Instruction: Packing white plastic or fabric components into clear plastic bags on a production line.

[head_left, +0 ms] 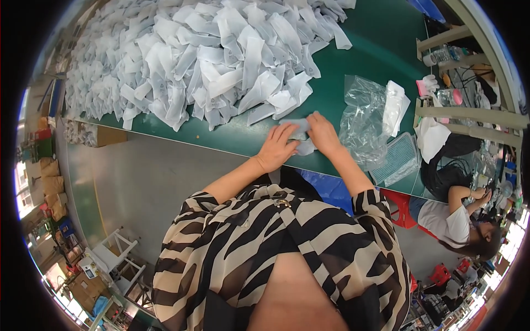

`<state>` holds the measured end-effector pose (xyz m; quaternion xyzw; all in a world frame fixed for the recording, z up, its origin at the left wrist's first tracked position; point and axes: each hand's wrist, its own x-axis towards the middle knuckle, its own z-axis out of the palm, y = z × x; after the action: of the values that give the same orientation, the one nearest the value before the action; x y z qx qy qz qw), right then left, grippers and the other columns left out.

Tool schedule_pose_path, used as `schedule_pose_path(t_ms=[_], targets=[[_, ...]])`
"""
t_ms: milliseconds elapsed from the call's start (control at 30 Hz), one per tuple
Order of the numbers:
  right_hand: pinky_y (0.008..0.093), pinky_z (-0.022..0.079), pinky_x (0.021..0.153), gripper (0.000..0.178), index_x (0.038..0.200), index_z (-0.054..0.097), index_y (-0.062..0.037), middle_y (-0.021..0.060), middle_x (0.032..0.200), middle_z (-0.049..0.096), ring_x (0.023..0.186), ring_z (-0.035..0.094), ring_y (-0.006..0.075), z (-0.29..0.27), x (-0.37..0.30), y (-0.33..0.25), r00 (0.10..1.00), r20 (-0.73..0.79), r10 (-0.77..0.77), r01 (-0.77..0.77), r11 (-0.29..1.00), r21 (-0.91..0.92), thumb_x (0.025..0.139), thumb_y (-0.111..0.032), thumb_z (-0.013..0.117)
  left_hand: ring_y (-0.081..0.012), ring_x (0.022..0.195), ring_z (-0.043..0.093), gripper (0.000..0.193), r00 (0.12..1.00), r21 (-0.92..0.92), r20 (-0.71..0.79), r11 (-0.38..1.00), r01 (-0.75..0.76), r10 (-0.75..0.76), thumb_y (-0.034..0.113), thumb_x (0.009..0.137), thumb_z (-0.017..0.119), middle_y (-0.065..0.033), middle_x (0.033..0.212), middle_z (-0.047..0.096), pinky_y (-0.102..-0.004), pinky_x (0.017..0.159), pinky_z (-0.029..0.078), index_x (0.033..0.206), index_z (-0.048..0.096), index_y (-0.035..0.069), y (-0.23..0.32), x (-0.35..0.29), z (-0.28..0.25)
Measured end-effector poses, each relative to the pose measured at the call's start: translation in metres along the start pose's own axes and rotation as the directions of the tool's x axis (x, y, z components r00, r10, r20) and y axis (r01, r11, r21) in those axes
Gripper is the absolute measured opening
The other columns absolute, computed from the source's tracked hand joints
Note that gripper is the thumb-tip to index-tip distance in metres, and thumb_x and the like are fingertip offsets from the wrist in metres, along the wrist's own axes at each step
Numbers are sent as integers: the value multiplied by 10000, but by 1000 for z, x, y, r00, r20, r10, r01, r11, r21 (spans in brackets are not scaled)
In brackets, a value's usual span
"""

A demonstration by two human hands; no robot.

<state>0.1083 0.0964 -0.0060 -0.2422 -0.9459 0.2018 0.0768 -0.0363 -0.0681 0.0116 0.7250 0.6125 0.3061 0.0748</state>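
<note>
Near the front edge of the green table, my left hand (276,149) has its fingers bent over a small frosted translucent packet (298,128). My right hand (324,134) grips the same packet at its right end, fingertips pressed together. Just below it, partly between my hands, lies another pale packet piece (305,147); whether the two are joined I cannot tell. Beyond my hands, a large heap of similar whitish packets (221,60) spreads over the table's left and middle.
A crumpled clear plastic bag (361,121), white folded sheets (395,107) and a teal-striped flat packet (395,160) lie to my right. A metal rack with bottles (447,55) borders the table there. Another person (452,220) sits at the right. The green table (381,33) ends close to my body.
</note>
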Motion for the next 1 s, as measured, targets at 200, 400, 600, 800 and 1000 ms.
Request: schedule_pose_path(t_ms=[200,400,600,800,1000], targets=[[459,530,798,337,1085,589,-5,172,1100,599,966,638,373,-58,9,-37,980,186,-70,37,984,176,768,-31,703,-341,1164,521,400,999,37,-10,999,-33,34,207,755,761,-154,1314,530,-495,1016,395,1076,585,45,-11,-16,18],[477,523,766,273,1014,573,-13,169,992,604,906,635,374,-20,49,-7,967,-162,-198,217,970,112,784,-57,713,-359,1203,508,502,995,-74,72,995,-66,71,214,729,784,-172,1341,522,-507,1040,385,1139,569,21,-19,-20,20],[479,514,752,237,1020,579,-24,167,997,610,905,633,379,-14,9,-11,993,85,84,-95,986,135,811,-62,685,-414,1313,410,613,999,-34,37,999,-20,21,222,697,808,-214,1412,441,-516,1093,353,1250,585,83,-17,-2,1],[479,522,742,161,967,587,-29,179,917,590,910,629,387,-14,-10,-13,992,115,50,-70,982,174,830,-85,651,-458,1378,324,603,996,9,84,1000,-11,10,240,685,806,-233,1443,380,-534,1147,281,1249,608,164,-17,17,-10],[483,455,942,667,1333,496,-31,203,1290,523,1192,510,398,-37,-21,-38,996,-5,-93,93,991,96,751,-192,779,-482,1364,317,745,995,-248,95,968,43,-19,206,675,786,-263,1436,374,-550,1155,258,1338,483,57,-35,2,22]])
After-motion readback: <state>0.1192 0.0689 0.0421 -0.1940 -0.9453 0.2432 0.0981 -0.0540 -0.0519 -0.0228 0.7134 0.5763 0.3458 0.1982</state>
